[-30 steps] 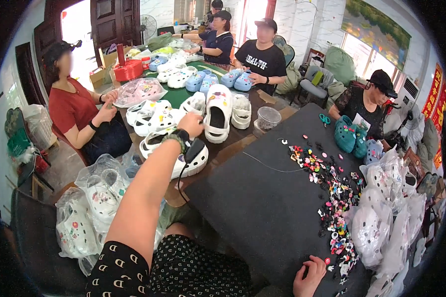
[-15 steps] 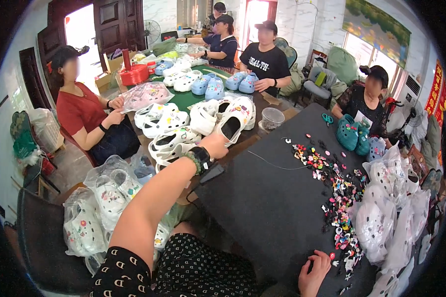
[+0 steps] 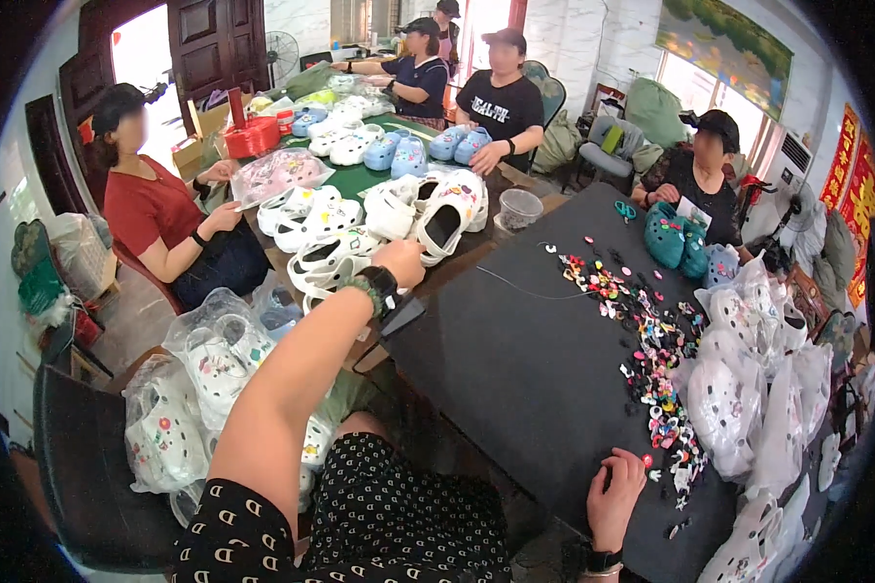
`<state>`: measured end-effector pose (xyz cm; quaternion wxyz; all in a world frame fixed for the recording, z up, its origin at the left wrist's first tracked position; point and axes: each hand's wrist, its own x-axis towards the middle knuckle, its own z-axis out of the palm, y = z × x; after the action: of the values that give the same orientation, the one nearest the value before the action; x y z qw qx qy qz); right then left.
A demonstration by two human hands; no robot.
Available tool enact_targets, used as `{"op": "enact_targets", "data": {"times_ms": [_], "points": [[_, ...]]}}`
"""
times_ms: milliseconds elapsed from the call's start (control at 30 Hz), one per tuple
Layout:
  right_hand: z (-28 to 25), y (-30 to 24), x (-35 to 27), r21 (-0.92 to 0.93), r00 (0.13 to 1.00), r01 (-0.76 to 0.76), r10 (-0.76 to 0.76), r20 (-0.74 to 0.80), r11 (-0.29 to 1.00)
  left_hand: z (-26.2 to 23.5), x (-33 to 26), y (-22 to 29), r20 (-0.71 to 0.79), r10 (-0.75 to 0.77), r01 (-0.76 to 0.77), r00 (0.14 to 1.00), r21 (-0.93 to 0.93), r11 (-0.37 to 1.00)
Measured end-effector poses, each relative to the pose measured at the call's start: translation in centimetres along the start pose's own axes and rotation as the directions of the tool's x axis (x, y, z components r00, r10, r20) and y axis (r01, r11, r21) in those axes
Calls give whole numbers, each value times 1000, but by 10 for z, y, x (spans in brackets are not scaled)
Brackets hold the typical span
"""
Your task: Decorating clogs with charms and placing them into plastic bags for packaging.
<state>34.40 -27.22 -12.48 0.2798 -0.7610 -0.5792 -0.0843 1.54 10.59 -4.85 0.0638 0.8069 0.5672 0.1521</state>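
Note:
My left hand (image 3: 399, 262) reaches across to the far table, its fingers closed at the heel end of a white clog (image 3: 449, 222) with coloured charms. That clog stands tilted against other white clogs (image 3: 311, 222) piled beside it. My right hand (image 3: 615, 494) rests at the near edge of the black tabletop (image 3: 525, 360), fingers loosely bent and thumb apart, with nothing visible in it. Just beyond it lies a long scatter of small colourful shoe charms (image 3: 666, 364).
Bagged white clogs lie to my left (image 3: 219, 364) and at the table's right side (image 3: 724, 403). A clear tub (image 3: 520, 208) stands between the tables. Blue clogs (image 3: 396, 153) and a red reel (image 3: 253, 136) are farther off. One co-worker handles teal clogs (image 3: 666, 235); others sit around the far table.
The whole view has shifted slightly, so things appear higher and more to the left. My left hand stays at the white clog; my right hand stays at the black table's edge.

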Motion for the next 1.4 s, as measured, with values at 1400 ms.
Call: {"op": "enact_targets", "data": {"times_ms": [1400], "points": [[0,-12,8,-59,999,15,-19,-51,998,100,-94,58,-266,185,-222,946,-114,969]]}}
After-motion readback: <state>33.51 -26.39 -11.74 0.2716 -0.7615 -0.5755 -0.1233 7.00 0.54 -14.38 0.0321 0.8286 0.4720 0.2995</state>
